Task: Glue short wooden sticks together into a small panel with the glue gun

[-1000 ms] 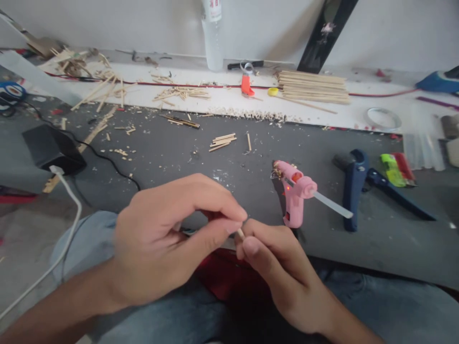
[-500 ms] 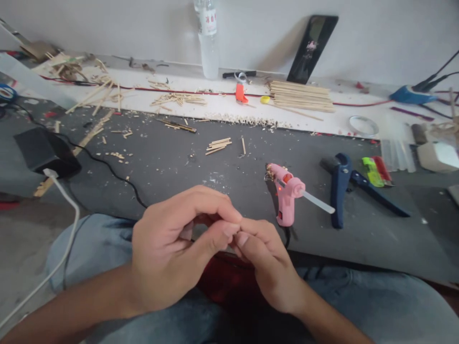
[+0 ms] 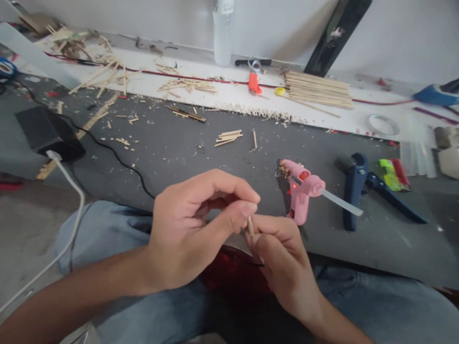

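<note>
A short wooden stick (image 3: 250, 226) shows between my two hands, above my lap at the table's front edge. My right hand (image 3: 283, 258) pinches its lower part between thumb and curled forefinger. The fingertips of my left hand (image 3: 201, 229) press together at the stick's upper end; whether they grip it or something tiny is too small to tell. Beyond my hands lie several short cut sticks (image 3: 228, 138) and a single one (image 3: 255, 139) on the dark table. To the right of my hands is a pink glue gun (image 3: 300, 191) with a clear glue stick in its back.
Blue cutters (image 3: 355, 191), lighters (image 3: 394, 174) and clear glue sticks (image 3: 416, 153) lie on the right. Along the back are a bundle of long sticks (image 3: 317, 90), a bottle (image 3: 223, 38) and a phone (image 3: 335, 36). A black adapter (image 3: 50, 134) with cables sits left.
My fingertips have parted slightly, and the short stick now shows between them. My left hand is a little higher and further right in view. The whole view has shifted a little.
</note>
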Tool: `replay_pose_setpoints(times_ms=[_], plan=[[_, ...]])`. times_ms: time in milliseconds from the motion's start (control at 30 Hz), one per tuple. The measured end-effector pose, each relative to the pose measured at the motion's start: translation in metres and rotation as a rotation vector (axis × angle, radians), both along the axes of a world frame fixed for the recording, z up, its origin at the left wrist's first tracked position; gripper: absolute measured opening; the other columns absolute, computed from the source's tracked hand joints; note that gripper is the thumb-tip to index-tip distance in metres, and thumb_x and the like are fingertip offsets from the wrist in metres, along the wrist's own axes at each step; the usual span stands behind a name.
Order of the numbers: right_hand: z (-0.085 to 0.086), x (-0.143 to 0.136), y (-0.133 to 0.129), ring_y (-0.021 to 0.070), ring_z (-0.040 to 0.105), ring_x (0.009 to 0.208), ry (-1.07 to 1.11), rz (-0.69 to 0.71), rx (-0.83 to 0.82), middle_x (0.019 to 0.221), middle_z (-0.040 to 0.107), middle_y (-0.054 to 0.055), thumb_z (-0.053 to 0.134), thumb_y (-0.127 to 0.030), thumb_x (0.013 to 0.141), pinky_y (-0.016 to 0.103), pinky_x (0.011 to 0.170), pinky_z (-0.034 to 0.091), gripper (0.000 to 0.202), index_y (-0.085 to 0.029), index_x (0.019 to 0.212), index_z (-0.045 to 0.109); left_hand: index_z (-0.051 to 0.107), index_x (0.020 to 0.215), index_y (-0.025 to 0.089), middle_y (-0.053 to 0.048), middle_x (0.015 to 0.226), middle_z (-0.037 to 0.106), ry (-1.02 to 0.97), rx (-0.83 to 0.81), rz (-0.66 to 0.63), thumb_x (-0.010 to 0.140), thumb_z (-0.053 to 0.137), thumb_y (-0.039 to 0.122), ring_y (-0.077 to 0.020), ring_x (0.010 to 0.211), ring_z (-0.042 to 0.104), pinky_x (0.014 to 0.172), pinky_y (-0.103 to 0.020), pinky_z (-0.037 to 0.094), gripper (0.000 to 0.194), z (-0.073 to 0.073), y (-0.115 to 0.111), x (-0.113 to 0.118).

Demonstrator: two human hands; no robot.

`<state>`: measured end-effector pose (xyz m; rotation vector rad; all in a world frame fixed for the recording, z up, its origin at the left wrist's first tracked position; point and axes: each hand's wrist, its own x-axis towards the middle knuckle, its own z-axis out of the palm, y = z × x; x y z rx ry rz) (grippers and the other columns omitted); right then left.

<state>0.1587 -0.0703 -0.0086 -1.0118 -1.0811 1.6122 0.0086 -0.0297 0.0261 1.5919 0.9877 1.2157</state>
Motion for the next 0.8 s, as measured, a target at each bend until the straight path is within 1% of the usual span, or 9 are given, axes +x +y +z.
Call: replay_pose_setpoints(times_ms=[133, 267, 367, 433, 500, 567, 633, 700, 800], plan=[[0.004, 0.007, 0.0, 0.0075, 0.019, 0.051, -0.003, 0.049, -0.011, 0.053, 0.024, -0.005, 0.046, -0.02, 0.085, 0.024, 0.045, 0.015, 0.032, -0.019, 0.056, 0.032, 0.076, 0.09, 0.023, 0.005, 0.078, 0.072, -0.152, -0.052, -0.009, 0.092, 0.075, 0.012, -0.0031, 0.058, 0.065, 0.056, -0.009, 0.055, 0.011, -0.002, 0.003, -0.002], [-0.001, 0.014, -0.003, 0.0086, 0.02, 0.051, -0.086, 0.11, 0.075, 0.053, 0.022, -0.005, 0.04, -0.022, 0.092, 0.026, 0.047, 0.014, 0.034, -0.02, 0.059, 0.029, 0.08, 0.096, 0.022, 0.003, 0.075, 0.071, -0.344, 0.087, 0.082, 0.094, 0.075, 0.013, -0.0052, 0.058, 0.065, 0.053, -0.011, 0.057, 0.01, -0.003, 0.017, -0.01], [-0.001, 0.018, -0.004, 0.0086, 0.021, 0.052, -0.193, 0.29, 0.147, 0.055, 0.023, -0.005, 0.04, -0.025, 0.1, 0.027, 0.05, 0.016, 0.041, -0.019, 0.062, 0.026, 0.08, 0.094, 0.021, 0.003, 0.078, 0.071, -0.381, 0.057, 0.067, 0.094, 0.075, 0.015, -0.0047, 0.06, 0.066, 0.054, -0.01, 0.058, 0.008, -0.001, 0.024, -0.016], [0.002, 0.02, -0.003, 0.008, 0.022, 0.052, -0.253, 0.474, 0.17, 0.056, 0.024, -0.005, 0.049, -0.03, 0.103, 0.028, 0.052, 0.017, 0.047, -0.019, 0.063, 0.028, 0.08, 0.094, 0.022, 0.003, 0.079, 0.071, -0.376, 0.001, 0.066, 0.095, 0.075, 0.016, -0.0043, 0.061, 0.065, 0.056, -0.01, 0.058, 0.008, 0.0, 0.025, -0.017], [0.006, 0.021, -0.001, 0.0076, 0.024, 0.054, -0.285, 0.571, 0.161, 0.059, 0.027, -0.005, 0.056, -0.038, 0.105, 0.029, 0.053, 0.017, 0.051, -0.018, 0.065, 0.032, 0.081, 0.094, 0.023, 0.002, 0.078, 0.07, -0.367, -0.021, 0.068, 0.094, 0.077, 0.018, -0.0049, 0.062, 0.065, 0.056, -0.011, 0.058, 0.007, 0.001, 0.023, -0.016], [0.008, 0.02, 0.001, 0.0083, 0.031, 0.057, -0.267, 0.495, 0.139, 0.063, 0.035, -0.005, 0.05, -0.047, 0.108, 0.028, 0.054, 0.022, 0.05, -0.018, 0.069, 0.04, 0.08, 0.095, 0.025, 0.002, 0.079, 0.07, -0.346, -0.029, 0.061, 0.094, 0.077, 0.019, -0.0061, 0.063, 0.066, 0.055, -0.012, 0.057, 0.006, -0.001, 0.021, -0.014], [0.009, 0.019, 0.003, 0.0098, 0.037, 0.062, -0.163, 0.326, 0.111, 0.068, 0.042, -0.003, 0.041, -0.053, 0.111, 0.027, 0.056, 0.028, 0.05, -0.019, 0.076, 0.049, 0.08, 0.097, 0.025, 0.001, 0.079, 0.071, -0.3, -0.019, 0.046, 0.095, 0.076, 0.019, -0.007, 0.063, 0.067, 0.055, -0.014, 0.057, 0.007, -0.003, 0.018, -0.01], [0.008, 0.017, 0.004, 0.011, 0.039, 0.064, -0.051, 0.209, 0.084, 0.072, 0.046, -0.002, 0.041, -0.056, 0.111, 0.027, 0.058, 0.031, 0.048, -0.019, 0.083, 0.054, 0.078, 0.097, 0.025, 0.002, 0.078, 0.071, -0.234, 0.042, 0.03, 0.095, 0.075, 0.017, -0.007, 0.06, 0.066, 0.053, -0.015, 0.056, 0.009, -0.005, 0.015, -0.007], [0.006, 0.014, 0.004, 0.0101, 0.038, 0.06, 0.025, 0.174, 0.059, 0.069, 0.046, -0.003, 0.043, -0.05, 0.112, 0.027, 0.054, 0.029, 0.045, -0.019, 0.081, 0.054, 0.076, 0.094, 0.024, 0.002, 0.085, 0.075, -0.075, 0.158, 0.053, 0.093, 0.075, 0.014, -0.007, 0.062, 0.066, 0.051, -0.016, 0.054, 0.011, -0.006, 0.012, -0.005]])
